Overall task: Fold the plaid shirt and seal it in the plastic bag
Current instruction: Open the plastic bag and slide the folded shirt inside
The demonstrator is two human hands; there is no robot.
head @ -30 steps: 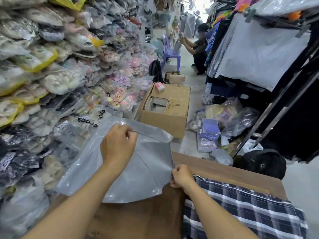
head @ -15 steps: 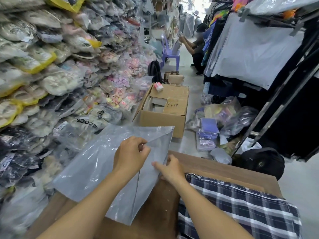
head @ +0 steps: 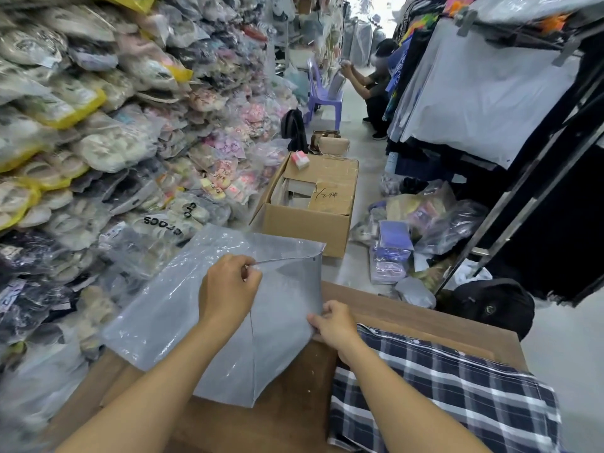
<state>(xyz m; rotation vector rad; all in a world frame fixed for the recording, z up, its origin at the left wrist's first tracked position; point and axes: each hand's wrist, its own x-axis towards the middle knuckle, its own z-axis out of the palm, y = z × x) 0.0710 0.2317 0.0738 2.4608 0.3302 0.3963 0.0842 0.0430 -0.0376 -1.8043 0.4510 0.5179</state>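
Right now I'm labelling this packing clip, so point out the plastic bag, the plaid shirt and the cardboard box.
plastic bag (head: 170,322): head view, on its flat left panel.
plaid shirt (head: 457,397): head view, on the folded checked fabric.
cardboard box (head: 304,225): head view, on its front wall.

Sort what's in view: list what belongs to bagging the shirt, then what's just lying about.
For the job:
plaid shirt
plastic bag
left hand, pinching the bag
right hand, pinching the bag
wooden table

Just lying about:
cardboard box
purple chair
black backpack
stacked bagged goods
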